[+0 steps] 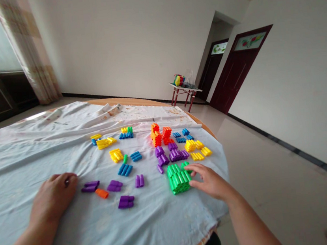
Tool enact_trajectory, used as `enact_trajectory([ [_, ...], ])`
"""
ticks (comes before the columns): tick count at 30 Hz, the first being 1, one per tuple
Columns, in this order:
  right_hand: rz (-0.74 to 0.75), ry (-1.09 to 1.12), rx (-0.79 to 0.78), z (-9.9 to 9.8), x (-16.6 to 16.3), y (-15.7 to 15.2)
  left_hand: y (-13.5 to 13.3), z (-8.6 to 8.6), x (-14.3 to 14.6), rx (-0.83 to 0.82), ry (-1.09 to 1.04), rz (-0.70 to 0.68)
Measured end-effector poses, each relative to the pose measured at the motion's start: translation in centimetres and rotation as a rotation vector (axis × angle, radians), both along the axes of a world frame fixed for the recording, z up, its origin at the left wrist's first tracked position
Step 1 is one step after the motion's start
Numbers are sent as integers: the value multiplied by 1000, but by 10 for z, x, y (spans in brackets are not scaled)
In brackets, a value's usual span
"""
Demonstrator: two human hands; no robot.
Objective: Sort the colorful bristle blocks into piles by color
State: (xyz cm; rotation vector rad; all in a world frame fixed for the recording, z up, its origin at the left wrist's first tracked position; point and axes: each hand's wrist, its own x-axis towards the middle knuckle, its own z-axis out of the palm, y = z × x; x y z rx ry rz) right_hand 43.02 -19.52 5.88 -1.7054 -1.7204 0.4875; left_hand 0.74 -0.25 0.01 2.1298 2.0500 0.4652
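Note:
My right hand (207, 178) is at the right edge of a stack of green tube-shaped blocks (179, 179). Its thumb and fingers are apart, and the fingertips reach the stack's side and a small green piece (184, 165) on it; whether they press on it I cannot tell. My left hand (54, 193) rests on the cloth with curled fingers, nothing visible in them, left of a purple block pair (90, 186). Near that pair lie an orange block (102, 193) and more purple blocks (114, 185). Behind the green stack stand purple blocks (178, 155) and upright orange blocks (156, 135).
Yellow blocks (196, 145) and blue blocks (180, 139) lie at the right; yellow pieces (116, 155) and blue pieces (125, 169) are spread left of centre. A pale cloth (99, 229) covers the round table. A small side table (185, 89) with bags stands by the far wall.

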Motion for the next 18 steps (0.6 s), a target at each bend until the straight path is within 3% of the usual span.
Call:
enact_trajectory([
  [4, -76, -3, 158, 12, -31, 6, -6, 5, 4, 9, -5, 2],
  [7, 75, 2, 179, 13, -81, 18, -8, 7, 5, 12, -6, -1],
  [9, 242, -36, 150, 5, -117, 28, -9, 8, 5, 14, -6, -1],
  [12, 334, -154, 117, -14, -158, 46, -8, 7, 4, 19, -7, -11],
  [15, 364, -313, 71, -30, -176, 59, -7, 4, 2, 22, -13, -16],
  [18, 399, -415, 71, -31, -176, 64, -4, 1, 0, 24, -19, -21],
])
